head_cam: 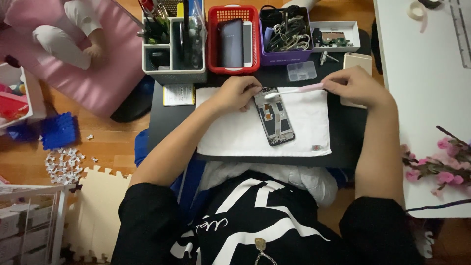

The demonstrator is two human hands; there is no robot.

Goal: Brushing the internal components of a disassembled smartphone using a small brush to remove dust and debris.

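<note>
Black shirt nearest | left hand pinching opened phone on white cloth | right hand gripping pink toothbrush, bristles at phone's top | back off, brushing seems underway, reassembly left

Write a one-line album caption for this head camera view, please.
Left hand steadies an opened black smartphone on a white cloth while right hand holds a pink toothbrush over it.

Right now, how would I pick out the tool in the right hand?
Find the white cloth on the dark table. An opened phone lies on it. Across the phone's top lies a toothbrush, pink-handled and white-headed, pinched by the right hand; nothing else nearby is long and pink.
</note>
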